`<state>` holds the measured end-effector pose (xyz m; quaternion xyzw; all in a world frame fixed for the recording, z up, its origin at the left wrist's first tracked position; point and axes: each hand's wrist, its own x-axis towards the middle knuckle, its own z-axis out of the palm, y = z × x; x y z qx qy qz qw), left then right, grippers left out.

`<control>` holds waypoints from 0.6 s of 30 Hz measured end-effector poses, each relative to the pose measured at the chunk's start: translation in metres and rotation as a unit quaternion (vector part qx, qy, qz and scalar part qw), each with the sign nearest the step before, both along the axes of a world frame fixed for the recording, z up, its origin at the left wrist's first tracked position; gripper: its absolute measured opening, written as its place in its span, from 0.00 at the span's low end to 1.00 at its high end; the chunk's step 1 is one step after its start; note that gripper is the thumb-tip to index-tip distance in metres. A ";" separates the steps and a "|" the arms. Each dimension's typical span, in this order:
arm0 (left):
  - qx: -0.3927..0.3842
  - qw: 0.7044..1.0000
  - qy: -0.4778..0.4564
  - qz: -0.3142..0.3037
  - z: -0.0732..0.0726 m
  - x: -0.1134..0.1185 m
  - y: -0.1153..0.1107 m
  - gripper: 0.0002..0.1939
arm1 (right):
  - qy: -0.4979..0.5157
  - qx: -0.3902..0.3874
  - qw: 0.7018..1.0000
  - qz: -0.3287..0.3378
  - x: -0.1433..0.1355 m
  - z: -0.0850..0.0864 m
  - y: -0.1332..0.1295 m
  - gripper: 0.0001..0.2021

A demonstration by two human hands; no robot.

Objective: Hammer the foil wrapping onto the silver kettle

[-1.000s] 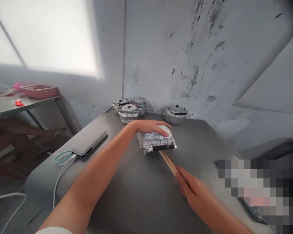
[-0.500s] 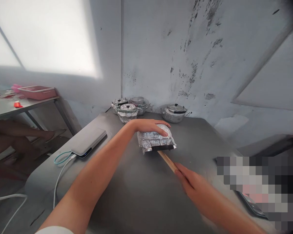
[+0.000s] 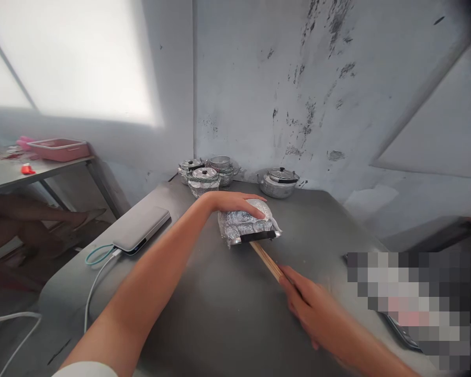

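A small silvery metal pot (image 3: 245, 226) is tipped on its side on the grey table, its black handle turned toward me. My left hand (image 3: 237, 201) lies over the top of the pot and holds it, thumb and fingers spread around its curved side. In the fist of my right hand (image 3: 303, 297) are light wooden sticks (image 3: 267, 262), side by side, possibly chopsticks. Their far end runs under the black handle toward the pot's mouth, where it is hidden from sight.
Several lidded metal pots (image 3: 204, 180) are grouped at the table's back left; another pot (image 3: 278, 183) stands behind mine. A power bank (image 3: 143, 230) with cables lies at left. A blurred-out patch covers the right edge. Beyond, a side table bears a pink basket (image 3: 58, 150).
The whole view has shifted slightly. My right hand has tilted a little and sits slightly lower on the sticks' end; my left hand stays on the pot.
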<state>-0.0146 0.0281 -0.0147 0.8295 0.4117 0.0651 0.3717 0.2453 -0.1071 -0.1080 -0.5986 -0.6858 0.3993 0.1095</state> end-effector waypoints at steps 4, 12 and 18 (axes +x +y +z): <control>0.020 1.000 -0.003 -0.006 0.001 0.003 -0.002 0.40 | 0.040 -0.005 0.998 0.046 -0.004 0.002 0.012 0.15; 0.022 0.999 0.042 0.023 0.008 0.004 0.008 0.39 | 0.008 0.070 0.994 0.078 -0.017 0.032 0.034 0.17; -0.011 0.997 0.028 0.070 0.003 -0.002 0.040 0.40 | -0.025 0.137 0.987 0.079 -0.021 0.030 0.055 0.18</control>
